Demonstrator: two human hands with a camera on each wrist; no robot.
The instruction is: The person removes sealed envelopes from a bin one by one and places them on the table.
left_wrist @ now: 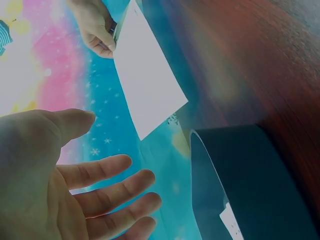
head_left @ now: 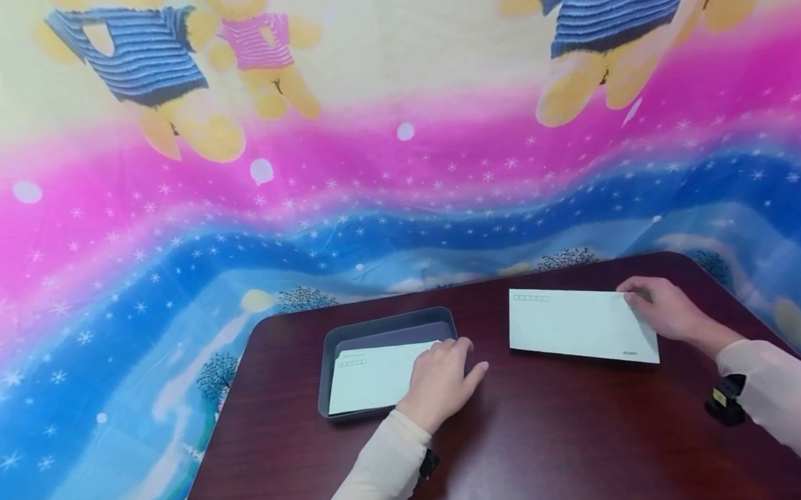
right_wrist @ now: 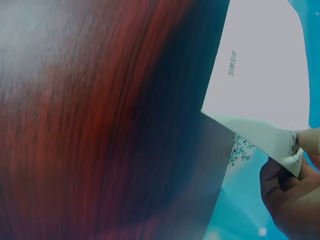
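Observation:
A white envelope (head_left: pixel 575 325) is held above the right side of the table by my right hand (head_left: pixel 661 311), thumb and fingers pinching its far right corner. The right wrist view shows the same envelope (right_wrist: pixel 260 75) bending a little near the pinching hand (right_wrist: pixel 295 195). My left hand (head_left: pixel 441 381) hovers over the right end of a dark grey tray (head_left: pixel 390 322), its fingers spread and relaxed with nothing in them. Inside that tray lies another white envelope (head_left: pixel 372 380), its right end hidden behind the left hand. In the left wrist view the left palm (left_wrist: pixel 65 185) is beside the tray's wall (left_wrist: pixel 245 165).
The tray stands on the left part of a dark red wooden table (head_left: pixel 553 436). Behind the table's far edge hangs a colourful cloth (head_left: pixel 385 192) printed with bears and snowflakes. A black wrist strap (head_left: pixel 727 400) sits on the right sleeve.

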